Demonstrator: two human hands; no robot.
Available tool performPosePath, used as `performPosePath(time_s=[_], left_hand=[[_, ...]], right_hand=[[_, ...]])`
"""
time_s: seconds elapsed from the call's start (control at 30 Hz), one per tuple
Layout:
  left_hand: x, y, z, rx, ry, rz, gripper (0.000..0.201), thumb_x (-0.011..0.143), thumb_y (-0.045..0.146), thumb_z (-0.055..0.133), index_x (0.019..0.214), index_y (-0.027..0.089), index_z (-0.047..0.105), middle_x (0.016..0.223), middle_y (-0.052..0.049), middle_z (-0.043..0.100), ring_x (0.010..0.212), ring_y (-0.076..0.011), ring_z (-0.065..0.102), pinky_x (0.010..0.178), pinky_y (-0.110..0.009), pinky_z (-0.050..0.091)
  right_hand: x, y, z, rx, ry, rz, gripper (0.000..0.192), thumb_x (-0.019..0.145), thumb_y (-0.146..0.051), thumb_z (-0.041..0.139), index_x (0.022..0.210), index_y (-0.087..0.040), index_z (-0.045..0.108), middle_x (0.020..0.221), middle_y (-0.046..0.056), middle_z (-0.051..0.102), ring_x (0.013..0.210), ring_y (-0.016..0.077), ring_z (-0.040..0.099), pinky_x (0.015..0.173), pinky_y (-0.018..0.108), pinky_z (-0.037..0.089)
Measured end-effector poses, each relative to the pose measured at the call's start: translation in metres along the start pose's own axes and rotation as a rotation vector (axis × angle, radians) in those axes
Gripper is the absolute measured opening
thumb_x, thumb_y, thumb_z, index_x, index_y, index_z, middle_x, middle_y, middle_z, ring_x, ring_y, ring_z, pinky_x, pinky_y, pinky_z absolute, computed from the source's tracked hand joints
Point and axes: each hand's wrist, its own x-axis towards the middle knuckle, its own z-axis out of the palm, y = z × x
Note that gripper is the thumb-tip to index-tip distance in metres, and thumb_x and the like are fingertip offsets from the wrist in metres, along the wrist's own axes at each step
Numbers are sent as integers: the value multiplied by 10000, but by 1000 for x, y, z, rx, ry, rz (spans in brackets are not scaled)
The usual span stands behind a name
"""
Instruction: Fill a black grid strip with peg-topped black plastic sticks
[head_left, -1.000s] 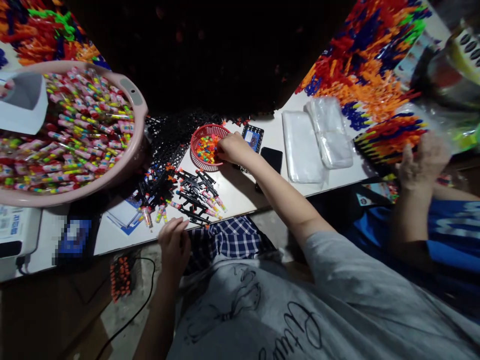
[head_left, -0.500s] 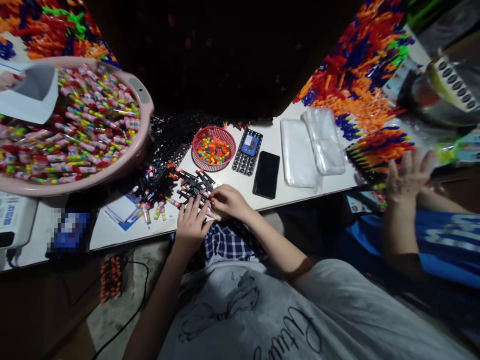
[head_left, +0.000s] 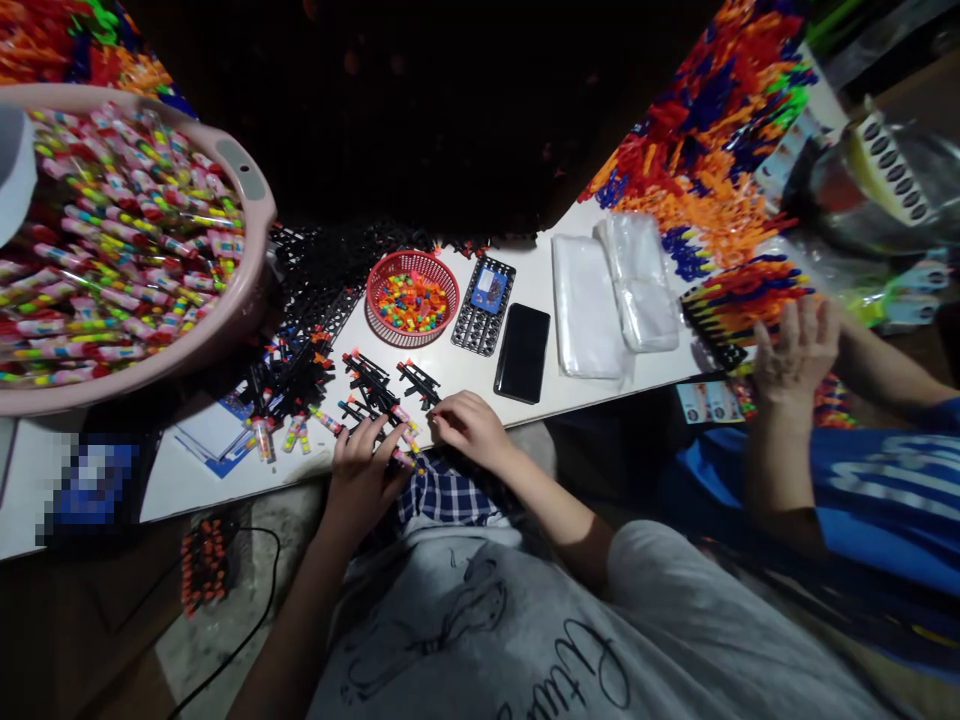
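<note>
My left hand (head_left: 360, 468) rests at the table's front edge, its fingers laid over a black toy piece (head_left: 396, 452) with a coloured tube on it. My right hand (head_left: 469, 428) is curled just to the right of it, fingertips at the end of the same piece. What those fingers pinch is hidden. More black toy pieces (head_left: 375, 385) lie in a loose heap just behind my hands. A red basket (head_left: 448, 280) of small coloured beads stands further back.
A big pink basin (head_left: 247, 175) full of coloured tubes fills the left. A black phone (head_left: 522, 352), a black tray (head_left: 474, 325) and stacked plastic bags (head_left: 611, 300) lie right of the basket. A co-worker's hand (head_left: 795, 350) touches coloured sticks (head_left: 742, 290) at right.
My right hand left the red basket and came back to the front edge beside my left hand. My left hand moved onto the black pieces. The view shifted slightly left.
</note>
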Motion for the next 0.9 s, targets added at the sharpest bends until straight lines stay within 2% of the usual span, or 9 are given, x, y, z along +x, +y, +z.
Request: performPosePath(time_s=[0.13,0.23,0.43,0.53,0.6,0.67,0.73,0.83,0.9], left_hand=[[10,15,4,21,-12,-126,561,897,525,518,1400,276,507,1340,-154,540,1265,-310,453,1137,-544,178],[20,26,3,38,-31,-177,500,893,494,535,1363,323,546,1367,-124,547,1294,-341,416,1121,-586,141],[30,35,-4,35,-63,-203,460,883,347,556,1343,339,560,1430,-40,534,1331,-348,398,1110,-575,149],[27,33,-10,52,-52,-169,468,902,362,530,1368,317,539,1462,-54,497,1347,-330,394,1119,-537,165],[22,32,-15,65,-27,-129,486,919,370,506,1401,301,504,1487,-70,464,1362,-308,383,1132,-499,172],[14,30,-17,70,-3,-106,492,934,363,485,1421,292,479,1503,-76,441,1375,-289,374,1145,-470,165],[6,28,-16,71,-3,-106,488,944,348,469,1428,285,469,1515,-82,422,1386,-277,370,1156,-462,153],[-5,22,-7,70,-54,-108,482,955,309,436,1434,261,461,1527,-101,398,1407,-273,357,1162,-474,171],[-8,16,1,64,-92,-100,494,951,285,424,1443,254,447,1534,-107,384,1415,-285,352,1158,-497,200]], right_hand=[[3,-1,0,25,32,50,125,915,-285,527,894,-234,640,872,62,709,825,205,644,787,376,516],[13,0,-4,20,37,94,127,906,-292,535,922,-245,651,907,60,711,884,219,648,837,399,501],[73,15,-23,-154,134,170,225,918,-279,507,1081,-259,660,995,73,701,977,259,617,918,443,443],[102,21,-29,-249,150,157,301,943,-259,437,1163,-247,641,1160,95,662,1097,279,561,956,471,416],[108,18,-31,-302,140,135,336,944,-247,420,1211,-245,625,1299,101,594,1197,295,495,989,499,389],[99,9,-30,-337,99,119,354,938,-251,440,1248,-265,611,1370,93,545,1255,312,445,1013,525,361],[79,-3,-25,-337,2,92,352,931,-262,472,1251,-295,615,1375,81,546,1266,319,441,1025,533,349],[41,-19,-7,-300,-180,29,322,937,-283,495,1226,-296,636,1394,71,541,1275,303,459,1024,503,368],[19,-22,6,-298,-252,5,338,951,-277,480,1260,-271,617,1438,80,502,1312,289,445,1014,482,388]])
